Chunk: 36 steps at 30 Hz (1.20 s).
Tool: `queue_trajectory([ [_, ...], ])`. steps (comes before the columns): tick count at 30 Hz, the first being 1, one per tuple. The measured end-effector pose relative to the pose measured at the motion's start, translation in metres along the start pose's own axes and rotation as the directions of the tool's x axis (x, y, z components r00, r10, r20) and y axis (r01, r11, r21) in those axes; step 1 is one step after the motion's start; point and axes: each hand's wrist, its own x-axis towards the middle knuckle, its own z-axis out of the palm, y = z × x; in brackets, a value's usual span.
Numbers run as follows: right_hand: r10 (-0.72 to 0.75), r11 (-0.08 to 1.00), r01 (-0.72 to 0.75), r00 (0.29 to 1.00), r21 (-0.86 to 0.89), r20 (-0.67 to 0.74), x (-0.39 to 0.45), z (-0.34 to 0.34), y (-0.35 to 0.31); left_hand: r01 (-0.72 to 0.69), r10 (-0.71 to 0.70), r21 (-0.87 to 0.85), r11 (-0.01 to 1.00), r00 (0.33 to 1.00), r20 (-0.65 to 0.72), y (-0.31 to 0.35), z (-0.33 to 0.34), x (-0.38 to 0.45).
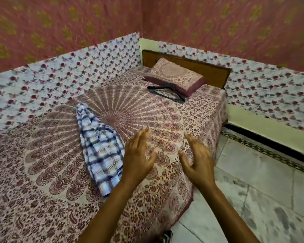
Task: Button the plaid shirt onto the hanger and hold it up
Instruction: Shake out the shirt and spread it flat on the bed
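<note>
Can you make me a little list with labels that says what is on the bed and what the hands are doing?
place: bed with a patterned cover, in a room corner
shirt: plaid shirt lying bunched up on the cover
hanger: dark hanger lying flat near the pillow, apart from the shirt
left hand: left hand open, fingers spread, beside the shirt, holding nothing
right hand: right hand open, over the cover, holding nothing
task so far: shirt not yet on the hanger

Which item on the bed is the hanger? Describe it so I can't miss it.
Start at the wooden headboard, then the patterned pillow before it. The hanger lies flat against the pillow's near edge: a thin dark triangular frame, unlike the crumpled plaid shirt.
</note>
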Motion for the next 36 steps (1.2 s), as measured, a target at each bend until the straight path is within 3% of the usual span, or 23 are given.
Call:
queue_trajectory([
  [8, -0.096, 0.994, 0.088, 0.987, 0.063, 0.127, 0.157, 0.101, 0.008, 0.143, -0.140, 0.038, 0.989, 0.987, -0.076, -0.076, 0.004, 0.138],
  [15, -0.181, 0.978, 0.139, 0.934, 0.153, 0.308, 0.244, 0.182, 0.009, 0.304, -0.289, 0.069, 0.950, 0.942, -0.170, -0.136, -0.003, 0.203],
  [19, -0.232, 0.967, 0.147, 0.845, 0.208, 0.481, 0.300, 0.237, 0.007, 0.442, -0.406, 0.086, 0.893, 0.872, -0.272, -0.174, -0.007, 0.241],
  [24, -0.379, 0.922, 0.235, 0.716, 0.309, 0.587, 0.377, 0.301, 0.007, 0.600, -0.530, 0.101, 0.794, 0.764, -0.368, -0.217, -0.012, 0.291],
  [30, -0.446, 0.895, 0.284, 0.621, 0.345, 0.645, 0.439, 0.397, -0.013, 0.715, -0.634, 0.093, 0.693, 0.666, -0.393, -0.300, -0.017, 0.328],
  [36, -0.489, 0.872, 0.312, 0.515, 0.377, 0.704, 0.453, 0.517, -0.037, 0.768, -0.708, 0.059, 0.638, 0.615, -0.347, -0.404, -0.024, 0.346],
])
